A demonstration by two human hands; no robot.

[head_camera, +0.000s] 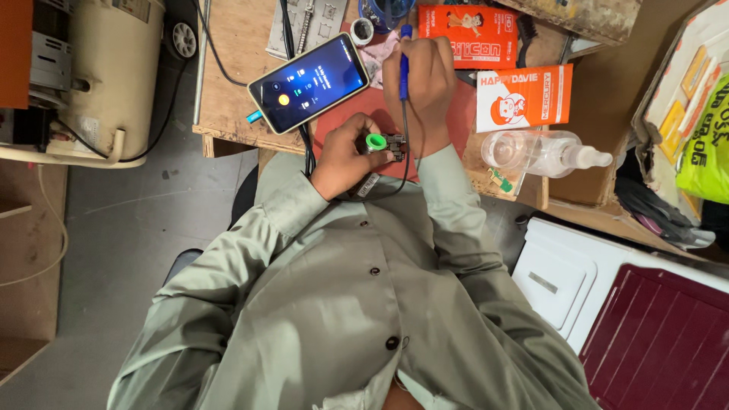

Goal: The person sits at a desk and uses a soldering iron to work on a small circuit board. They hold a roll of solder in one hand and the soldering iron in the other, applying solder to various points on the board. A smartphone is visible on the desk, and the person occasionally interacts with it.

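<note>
While both hands work at the tabletop (228, 45) near edge:
Left hand (345, 156): fingers hold small green-capped part (382, 143).
Right hand (421, 83): fingers grip blue soldering iron (404, 64).
Crowding: phone (307, 83) left; orange boxes (524, 95), clear bottle (543, 152) right.
Room: floor (137, 220) open left.

**Layout on the counter**

On the wooden counter (228, 114), the lit smartphone (309, 82) lies left of the red mat (463, 114). Two orange-and-white cardboard boxes (524, 95) sit to the mat's right, with the clear plastic spray bottle (543, 152) in front of them.
</note>
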